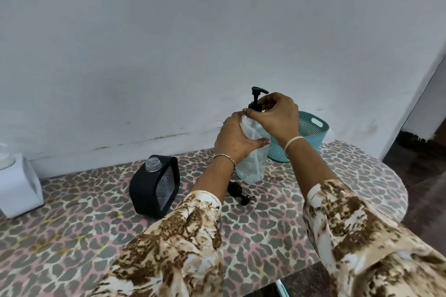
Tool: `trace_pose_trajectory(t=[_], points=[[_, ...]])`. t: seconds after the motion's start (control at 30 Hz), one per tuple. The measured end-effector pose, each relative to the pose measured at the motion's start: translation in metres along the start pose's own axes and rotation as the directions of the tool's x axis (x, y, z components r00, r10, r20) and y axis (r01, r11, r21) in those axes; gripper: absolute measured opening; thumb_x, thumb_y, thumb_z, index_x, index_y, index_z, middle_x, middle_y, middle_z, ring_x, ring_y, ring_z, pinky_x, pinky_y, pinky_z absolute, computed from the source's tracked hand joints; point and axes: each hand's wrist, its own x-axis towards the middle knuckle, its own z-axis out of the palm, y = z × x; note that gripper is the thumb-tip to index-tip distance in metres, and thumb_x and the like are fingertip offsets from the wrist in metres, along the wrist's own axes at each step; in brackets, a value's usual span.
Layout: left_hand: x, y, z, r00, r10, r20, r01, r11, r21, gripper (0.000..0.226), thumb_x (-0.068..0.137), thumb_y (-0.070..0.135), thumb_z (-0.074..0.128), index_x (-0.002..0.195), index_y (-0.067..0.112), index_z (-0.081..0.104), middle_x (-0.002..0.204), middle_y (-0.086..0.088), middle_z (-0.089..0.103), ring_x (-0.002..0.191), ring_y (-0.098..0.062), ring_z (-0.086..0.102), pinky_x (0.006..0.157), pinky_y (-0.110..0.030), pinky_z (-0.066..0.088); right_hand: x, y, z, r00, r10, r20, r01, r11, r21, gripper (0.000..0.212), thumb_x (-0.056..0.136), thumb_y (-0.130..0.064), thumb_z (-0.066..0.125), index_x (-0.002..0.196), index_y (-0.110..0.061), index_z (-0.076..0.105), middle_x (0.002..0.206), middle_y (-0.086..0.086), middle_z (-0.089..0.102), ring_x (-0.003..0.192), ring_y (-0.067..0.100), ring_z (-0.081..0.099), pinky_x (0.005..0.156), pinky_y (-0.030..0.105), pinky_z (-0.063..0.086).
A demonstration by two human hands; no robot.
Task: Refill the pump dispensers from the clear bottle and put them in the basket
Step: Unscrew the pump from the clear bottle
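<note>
Left hand (235,138) wrapped round the shoulder of the clear dispenser (251,166), gripping it upright on the table (96,236) toward the far right edge. Right hand (277,116) above it, fingers and thumb pinching the collar of its black pump (256,97), nozzle pointing right. Teal basket (311,132) just behind, at the far right edge by the wall. Loose pump head (239,191) lying just beside the dispenser's base, near side. Black dispenser (154,185), neck open, stands left of that. White dispenser (17,183) at the left edge

Left hand (235,137) wraps clear bottle (251,169); right hand (277,116) above, fingers (269,101) seemingly pinching pump collar (254,106); forearms extended.
</note>
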Motion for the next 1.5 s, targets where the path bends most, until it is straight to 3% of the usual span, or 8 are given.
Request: trace_pose_trajectory(t=[0.13,0.37,0.53,0.73,0.9,1.13,1.3,1.5], points=[[-0.003,0.0,0.0,1.0,0.005,0.001,-0.005,1.0,0.001,0.09,0.059,0.046,0.088,0.132,0.022,0.042,0.131,0.002,0.054,0.118,-0.018,0.053,0.092,-0.034,0.048,0.003,0.008,-0.018,0.955,0.012,0.295,-0.115,0.935,0.334,0.042,0.075,-0.004,0.078,0.112,-0.01,0.06,0.093,0.002,0.073,0.09,0.012,0.069,0.089,0.032,0.054],[-0.001,-0.001,0.003,1.0,-0.01,0.002,0.01,1.0,-0.021,0.087,0.057,0.046,0.088,0.129,0.023,0.043,0.128,0.002,0.055,0.116,-0.018,0.054,0.092,-0.038,0.05,-0.003,0.005,0.0,1.0,-0.01,-0.013,0.01,0.998,0.069,0.044,0.061,-0.034,0.087,0.092,-0.014,0.063,0.083,-0.005,0.067,0.079,0.01,0.063,0.073,0.025,0.052],[-0.001,-0.001,0.001,1.0,-0.002,0.006,0.002,0.999,-0.034,0.089,0.058,0.044,0.088,0.131,0.023,0.042,0.129,0.002,0.055,0.116,-0.018,0.054,0.092,-0.036,0.049,0.001,0.006,-0.006,0.982,0.021,0.187,-0.063,0.973,0.224,0.023,0.074,-0.011,0.073,0.097,-0.012,0.069,0.089,0.0,0.072,0.088,0.013,0.068,0.09,0.036,0.054],[0.0,0.0,0.004,1.0,-0.016,0.01,0.016,1.0,-0.022,0.089,0.057,0.046,0.088,0.129,0.023,0.043,0.126,0.003,0.056,0.114,-0.017,0.056,0.087,-0.034,0.05,-0.002,0.005,0.0,1.0,-0.004,-0.006,0.003,0.998,-0.059,0.052,0.061,-0.055,0.078,0.096,-0.021,0.059,0.088,-0.01,0.065,0.087,0.013,0.062,0.079,0.034,0.051],[0.0,-0.001,0.003,1.0,-0.012,0.005,0.012,1.0,-0.023,0.09,0.057,0.046,0.088,0.131,0.023,0.042,0.129,0.003,0.055,0.117,-0.017,0.054,0.091,-0.036,0.05,-0.002,-0.002,-0.001,0.996,-0.049,0.07,0.05,0.999,-0.01,0.027,0.076,-0.027,0.068,0.101,-0.016,0.066,0.088,-0.012,0.066,0.09,0.007,0.062,0.091,0.037,0.051],[0.004,-0.002,0.006,0.999,-0.034,0.017,0.034,0.999,-0.017,0.093,0.054,0.046,0.088,0.131,0.021,0.042,0.126,0.002,0.057,0.115,-0.018,0.056,0.091,-0.041,0.051,-0.004,-0.003,0.003,0.999,-0.015,-0.041,0.007,0.982,-0.19,0.057,0.059,-0.061,0.075,0.096,-0.021,0.059,0.092,-0.007,0.065,0.094,0.017,0.06,0.08,0.037,0.051],[0.004,-0.003,0.006,0.999,-0.02,0.029,0.022,0.999,-0.042,0.09,0.055,0.043,0.089,0.129,0.022,0.042,0.124,0.001,0.057,0.113,-0.018,0.056,0.094,-0.04,0.05,-0.002,-0.013,-0.003,0.999,-0.003,-0.04,-0.005,0.981,-0.196,0.034,0.064,-0.04,0.073,0.092,-0.023,0.064,0.084,-0.009,0.069,0.083,0.013,0.066,0.077,0.034,0.055],[0.002,-0.001,0.006,0.999,-0.005,0.032,0.005,1.0,-0.012,0.09,0.059,0.043,0.088,0.132,0.019,0.04,0.129,-0.001,0.054,0.117,-0.019,0.053,0.095,-0.036,0.048,-0.004,-0.019,-0.006,0.999,-0.014,0.034,0.018,0.993,-0.114,0.036,0.068,-0.026,0.071,0.102,-0.017,0.066,0.085,-0.007,0.066,0.087,0.014,0.065,0.08,0.029,0.053]])
